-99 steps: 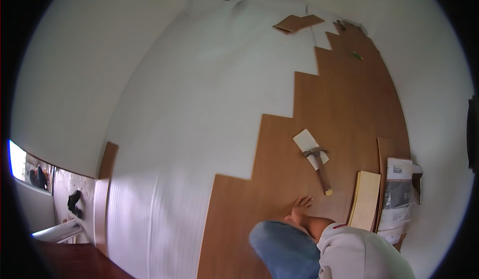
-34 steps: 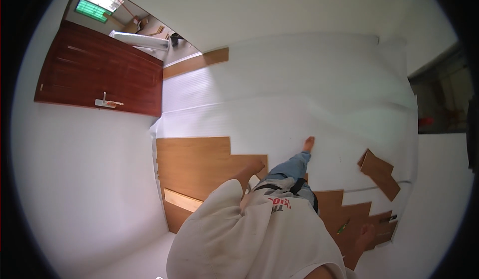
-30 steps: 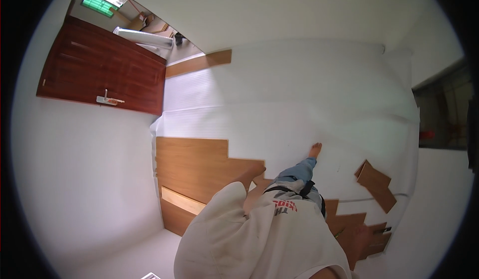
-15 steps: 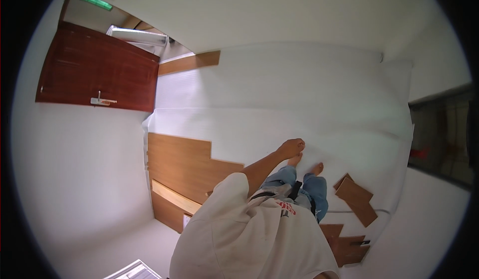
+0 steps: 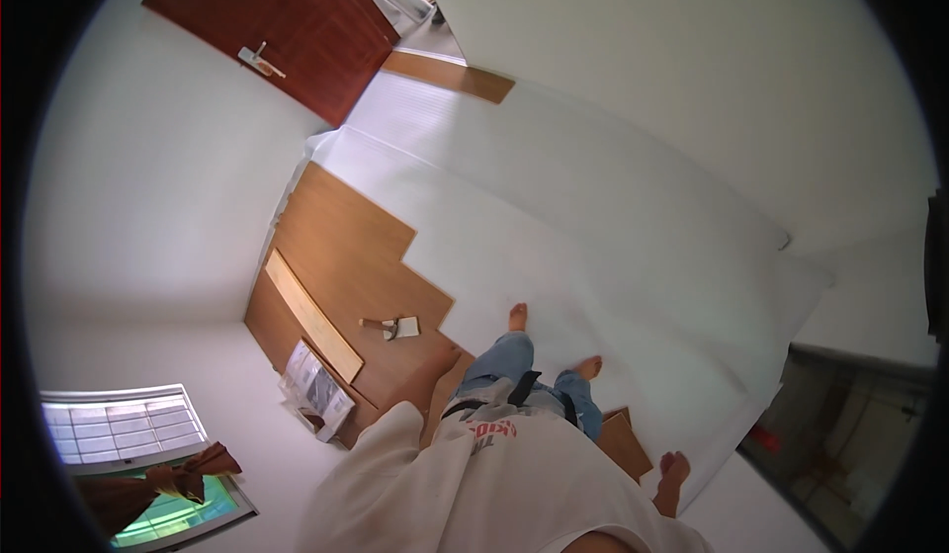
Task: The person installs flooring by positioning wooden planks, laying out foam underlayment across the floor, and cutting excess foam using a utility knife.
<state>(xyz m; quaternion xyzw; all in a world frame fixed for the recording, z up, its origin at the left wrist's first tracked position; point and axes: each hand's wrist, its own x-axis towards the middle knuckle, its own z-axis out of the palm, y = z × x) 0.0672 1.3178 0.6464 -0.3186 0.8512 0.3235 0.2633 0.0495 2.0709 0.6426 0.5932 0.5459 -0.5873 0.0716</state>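
My left hand [image 5: 440,360] is smeared by motion beside my left hip, above the laid wooden boards [image 5: 346,227]. Low on the right, my right hand [image 5: 673,472] hangs with its fingers loosely apart and empty, near some loose brown boards [image 5: 625,444]. I stand barefoot on white foam underlay [image 5: 603,247] beside the stepped edge of the boards. A hammer [image 5: 376,324] lies across a small white piece [image 5: 403,328] on the boards, with a pale plank [image 5: 311,311] and a plastic-wrapped package [image 5: 314,387] farther left.
At the upper left a red door [image 5: 277,19] stands beside a doorway, with a single board [image 5: 445,77] along the threshold. Walls border the underlay. A window [image 5: 124,420] with a tied brown curtain [image 5: 183,474] is at the lower left, a dark opening [image 5: 830,434] at the lower right.
I was crouched with a hand on the boards; now I stand. The view has swung round, bringing the window in. My left hand was reaching forward half a second ago and is now back by my hip.
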